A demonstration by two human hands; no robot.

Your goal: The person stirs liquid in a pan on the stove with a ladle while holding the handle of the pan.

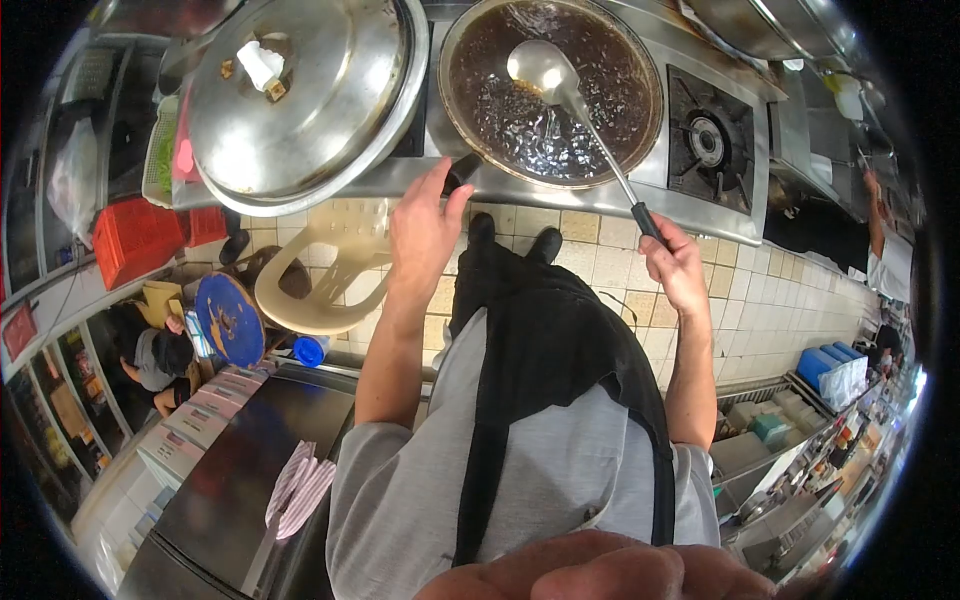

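A big spoon (542,68) is at the dark liquid (620,90) in the round pan (573,186).

The pan sits at twelve o'clock on the shiny worktop (400,178), and the spoon's bowl is toward its top middle. The right hand (680,262) has its fingers curled shut around the spoon's black grip, at one o'clock. At eleven o'clock, the left hand (428,225) has its fingers and thumb pinching a short black handle (460,173). A big lid (330,110) is at ten to eleven o'clock, and a burner (707,140) is at two o'clock.
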